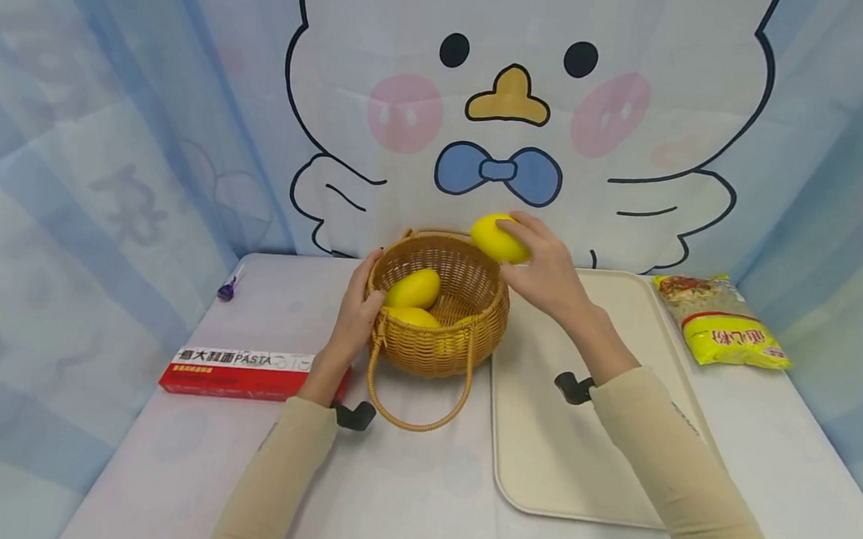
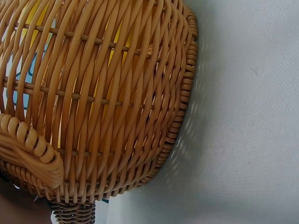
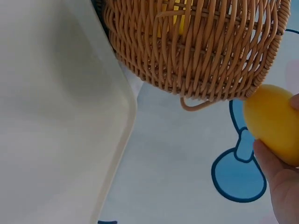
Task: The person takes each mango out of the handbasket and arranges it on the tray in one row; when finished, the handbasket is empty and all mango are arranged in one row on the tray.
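A woven wicker basket stands on the table, its front handle hanging down towards me. Two yellow mangoes show inside it, the lower one partly behind the rim. My left hand grips the basket's left rim, thumb at the inner edge; in the left wrist view the woven wall fills much of the picture. Above the right back rim, my right hand holds another smooth yellow mango between thumb and fingers. From the right wrist, this mango appears beside the basket's rim.
A beige tray lies right of the basket. Beyond it, at the right edge, is a yellow food packet. A red and white pasta box lies left, partly behind my left forearm. A purple-wrapped lollipop sits at the far left.
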Demonstrator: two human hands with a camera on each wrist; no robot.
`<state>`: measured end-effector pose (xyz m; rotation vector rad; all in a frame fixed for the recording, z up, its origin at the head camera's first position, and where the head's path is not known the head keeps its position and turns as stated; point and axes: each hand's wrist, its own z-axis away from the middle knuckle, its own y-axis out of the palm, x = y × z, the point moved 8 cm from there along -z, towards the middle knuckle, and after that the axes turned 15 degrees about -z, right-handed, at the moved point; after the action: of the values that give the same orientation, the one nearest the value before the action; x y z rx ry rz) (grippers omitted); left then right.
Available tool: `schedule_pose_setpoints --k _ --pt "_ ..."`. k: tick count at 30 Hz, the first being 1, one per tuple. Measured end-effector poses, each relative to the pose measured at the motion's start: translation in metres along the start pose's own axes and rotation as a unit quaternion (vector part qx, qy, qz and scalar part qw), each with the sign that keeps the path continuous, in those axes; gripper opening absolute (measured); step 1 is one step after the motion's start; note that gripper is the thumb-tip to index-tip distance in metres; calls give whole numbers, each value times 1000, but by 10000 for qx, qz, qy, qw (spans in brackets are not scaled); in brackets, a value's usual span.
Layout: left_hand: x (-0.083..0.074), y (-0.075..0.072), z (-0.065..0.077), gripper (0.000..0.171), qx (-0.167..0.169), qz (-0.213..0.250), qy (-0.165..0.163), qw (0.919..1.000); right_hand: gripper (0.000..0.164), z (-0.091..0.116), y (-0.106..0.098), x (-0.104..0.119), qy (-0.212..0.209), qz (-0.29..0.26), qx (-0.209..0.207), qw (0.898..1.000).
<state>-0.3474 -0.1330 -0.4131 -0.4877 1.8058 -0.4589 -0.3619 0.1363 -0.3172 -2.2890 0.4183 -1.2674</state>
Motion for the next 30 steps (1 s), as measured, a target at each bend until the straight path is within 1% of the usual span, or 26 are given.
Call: schedule_pose_setpoints --k 2,7,14,19,24,28,30 --pt "11 4 -3 69 -76 -16 4 10000 59 0 -1 -5 102 -4 -75 9999" --pt "12 3 -3 68 -64 17 -13 10000 59 2 -3 -25 425 -148 -300 9985" --pt "11 3 -3 69 -55 56 2 10000 60 8 -5 -51 660 -156 -424 9968" --pt "11 2 -4 69 -76 86 30 9999 61 11 -4 -64 941 -149 -356 9948" --pt "13 2 -5 68 -97 100 49 9999 62 15 1 -80 1258 -1 -192 9919" --pt "12 2 -5 67 -25 123 43 9999 63 19 6 -93 1429 32 -107 9897" --pt "8 1 -3 67 27 170 15 9999 63 21 8 -99 1520 19 -88 9883"
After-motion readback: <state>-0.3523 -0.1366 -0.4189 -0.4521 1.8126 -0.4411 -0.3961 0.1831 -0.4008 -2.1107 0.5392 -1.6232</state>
